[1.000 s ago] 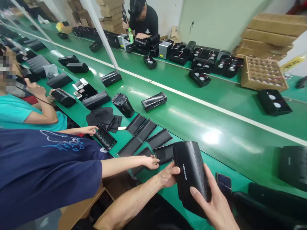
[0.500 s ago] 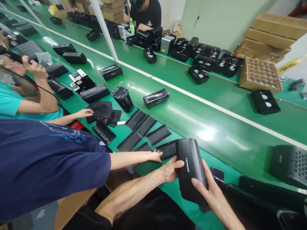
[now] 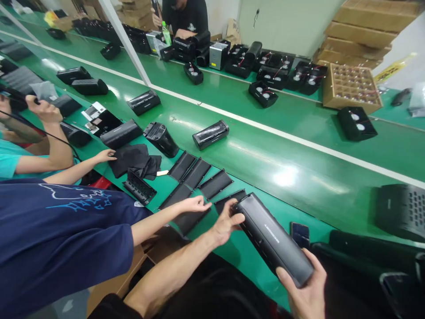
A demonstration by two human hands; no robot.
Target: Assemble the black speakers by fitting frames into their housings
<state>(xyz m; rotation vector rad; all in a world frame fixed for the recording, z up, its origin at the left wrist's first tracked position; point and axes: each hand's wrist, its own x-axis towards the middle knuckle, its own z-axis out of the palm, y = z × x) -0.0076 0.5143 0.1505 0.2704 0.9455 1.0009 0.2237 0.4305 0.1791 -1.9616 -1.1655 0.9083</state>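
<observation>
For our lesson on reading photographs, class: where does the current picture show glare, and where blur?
Head view: a white patch of glare sits on the green surface; head view: lettering on the black case, held in the left hand and right hand, is smeared, possibly by motion; head view: the yellow item at upper left is too soft to identify.
</observation>
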